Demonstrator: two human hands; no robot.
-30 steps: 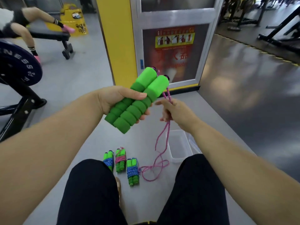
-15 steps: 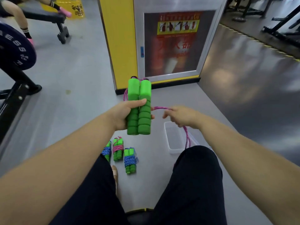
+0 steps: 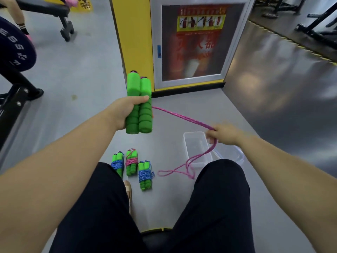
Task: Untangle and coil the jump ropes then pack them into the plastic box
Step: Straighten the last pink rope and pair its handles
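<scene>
My left hand [image 3: 125, 111] grips two green foam handles [image 3: 139, 105] held upright side by side. A doubled pink rope [image 3: 182, 118] runs from them down to my right hand [image 3: 225, 135], which pinches it. Below that hand the rope hangs and ends in loose loops [image 3: 175, 172] on the floor. Three coiled ropes lie on the floor between my knees: one wound in blue [image 3: 117, 165], one in pink [image 3: 131, 164], one in blue [image 3: 145, 175]. The clear plastic box [image 3: 197, 148] stands open on the floor under my right hand.
A clear lid [image 3: 235, 155] lies right of the box. Ahead stands a yellow pillar with a fire-extinguisher cabinet [image 3: 193, 44]. A weight plate and black rack [image 3: 14, 52] stand at left, a bench [image 3: 45, 10] with a person's legs behind.
My right hand has slid along the pink rope, moving right and down over the box. The rope is now stretched taut from the handles. The handles stay upright in my left hand.
</scene>
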